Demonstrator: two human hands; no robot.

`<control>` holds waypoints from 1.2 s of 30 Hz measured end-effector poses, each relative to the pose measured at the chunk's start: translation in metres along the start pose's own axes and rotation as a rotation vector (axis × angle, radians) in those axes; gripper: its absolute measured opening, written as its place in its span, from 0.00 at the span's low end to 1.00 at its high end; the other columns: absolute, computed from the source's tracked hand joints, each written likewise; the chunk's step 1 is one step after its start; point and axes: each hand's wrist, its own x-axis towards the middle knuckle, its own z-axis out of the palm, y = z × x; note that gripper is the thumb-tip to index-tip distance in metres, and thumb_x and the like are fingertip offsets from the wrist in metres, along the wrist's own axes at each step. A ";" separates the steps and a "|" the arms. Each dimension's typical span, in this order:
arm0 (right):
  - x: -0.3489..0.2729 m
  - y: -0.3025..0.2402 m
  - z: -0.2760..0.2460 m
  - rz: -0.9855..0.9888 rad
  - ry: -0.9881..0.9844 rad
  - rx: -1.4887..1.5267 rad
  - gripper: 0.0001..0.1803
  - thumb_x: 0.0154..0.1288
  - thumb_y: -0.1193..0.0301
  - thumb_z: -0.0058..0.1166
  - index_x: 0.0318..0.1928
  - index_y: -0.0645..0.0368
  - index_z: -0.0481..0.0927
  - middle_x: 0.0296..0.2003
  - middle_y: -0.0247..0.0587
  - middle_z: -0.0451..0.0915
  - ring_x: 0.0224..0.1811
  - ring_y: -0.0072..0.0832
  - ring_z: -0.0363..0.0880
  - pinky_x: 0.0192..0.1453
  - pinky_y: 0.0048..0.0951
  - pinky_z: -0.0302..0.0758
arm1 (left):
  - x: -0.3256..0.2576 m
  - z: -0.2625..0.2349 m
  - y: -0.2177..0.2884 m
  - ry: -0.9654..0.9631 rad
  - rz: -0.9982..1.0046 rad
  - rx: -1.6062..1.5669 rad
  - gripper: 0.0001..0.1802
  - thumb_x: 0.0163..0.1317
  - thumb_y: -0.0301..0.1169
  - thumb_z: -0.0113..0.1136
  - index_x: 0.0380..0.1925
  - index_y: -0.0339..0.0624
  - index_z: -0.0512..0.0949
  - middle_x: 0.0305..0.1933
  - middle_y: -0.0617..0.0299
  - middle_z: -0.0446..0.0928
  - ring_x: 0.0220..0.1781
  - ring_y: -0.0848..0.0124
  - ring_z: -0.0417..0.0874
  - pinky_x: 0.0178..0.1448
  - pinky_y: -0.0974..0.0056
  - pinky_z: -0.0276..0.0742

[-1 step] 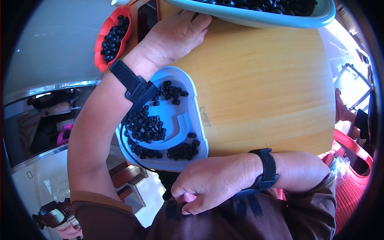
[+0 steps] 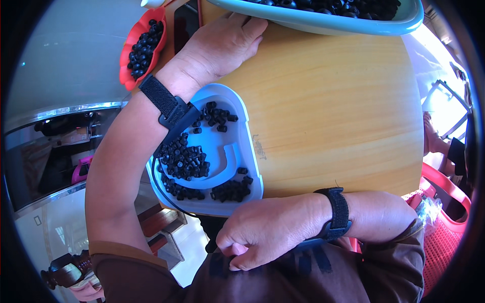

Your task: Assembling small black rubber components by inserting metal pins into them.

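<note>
My left hand (image 2: 230, 43) lies at the near left rim of a long pale teal tray (image 2: 323, 24) filled with black, rounded, bead-like pieces. Its fingers are curled, and their tips are hidden, so anything in them does not show. Low in front of my dark brown shirt, my right hand (image 2: 270, 230) is closed with thumb and fingers drawn together. What it holds, if anything, is out of sight. Between the hands sits a light blue divided tray (image 2: 242, 146), partly under my left wrist. Small black cylindrical pieces (image 2: 184, 159) lie in its compartments in several heaps.
A red scalloped dish (image 2: 126, 55) of black beads stands at the far left, beside a dark flat device (image 2: 187, 22) with a red edge. The wooden tabletop (image 2: 338, 111) stretches to the right. A pink basket (image 2: 444, 232) stands off its right side. Both wrists wear black straps.
</note>
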 end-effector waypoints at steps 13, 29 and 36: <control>0.000 0.002 -0.001 -0.034 -0.009 -0.069 0.13 0.58 0.63 0.56 0.30 0.62 0.75 0.24 0.45 0.76 0.29 0.42 0.76 0.32 0.39 0.70 | 0.004 0.001 -0.002 -0.005 0.019 0.049 0.18 0.55 0.25 0.58 0.46 0.42 0.67 0.45 0.48 0.73 0.45 0.49 0.76 0.46 0.54 0.75; 0.000 -0.002 -0.003 0.019 0.031 -0.023 0.13 0.53 0.66 0.56 0.31 0.67 0.78 0.29 0.52 0.79 0.36 0.45 0.79 0.40 0.39 0.74 | -0.001 0.002 -0.006 -0.052 -0.218 -0.048 0.10 0.61 0.33 0.51 0.38 0.39 0.71 0.30 0.47 0.76 0.33 0.50 0.79 0.37 0.55 0.75; -0.001 -0.005 -0.005 0.016 0.023 0.008 0.13 0.52 0.67 0.56 0.31 0.67 0.78 0.29 0.53 0.79 0.36 0.44 0.79 0.40 0.38 0.74 | -0.011 -0.014 -0.010 0.186 -0.186 -0.101 0.07 0.61 0.28 0.51 0.38 0.38 0.73 0.25 0.51 0.75 0.28 0.59 0.79 0.37 0.62 0.74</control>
